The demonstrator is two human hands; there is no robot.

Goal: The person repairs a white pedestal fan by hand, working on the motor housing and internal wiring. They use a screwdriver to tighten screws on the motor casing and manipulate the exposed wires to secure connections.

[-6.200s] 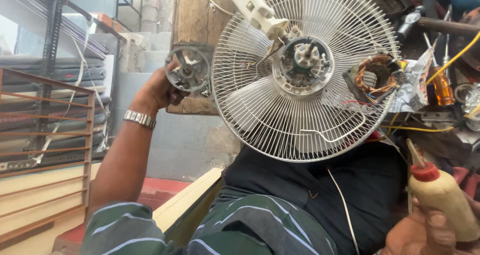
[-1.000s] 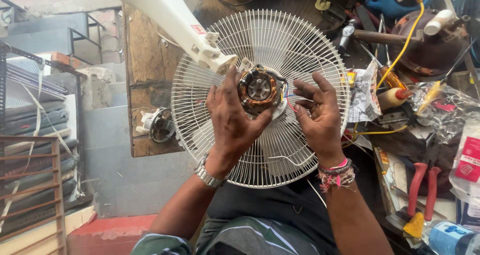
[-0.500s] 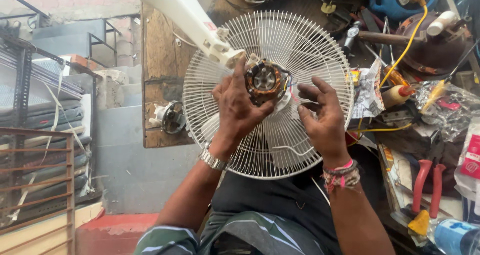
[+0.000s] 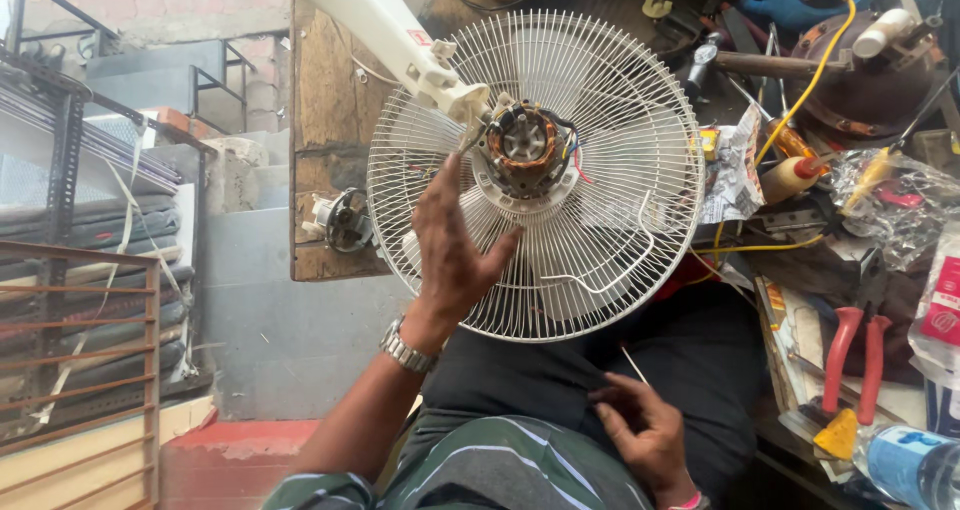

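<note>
Fan motor (image 4: 527, 150), copper windings bare, sits at the centre of a round white wire guard (image 4: 600, 100) propped between the person's lap and the cluttered bench (image 4: 800, 310). Left hand (image 4: 455, 250) lies open and flat on the guard, just below-left of the motor and nearer it. Right hand (image 4: 640, 430) rests on the lap, well below, fingers loosely pinched, holding nothing that can be made out.

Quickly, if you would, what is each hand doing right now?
Left hand: open, fingers spread flat on the white fan guard, beside the motor.
Right hand: fingers pinched at the dark trousers on the lap; whether it holds anything cannot be told.
</note>
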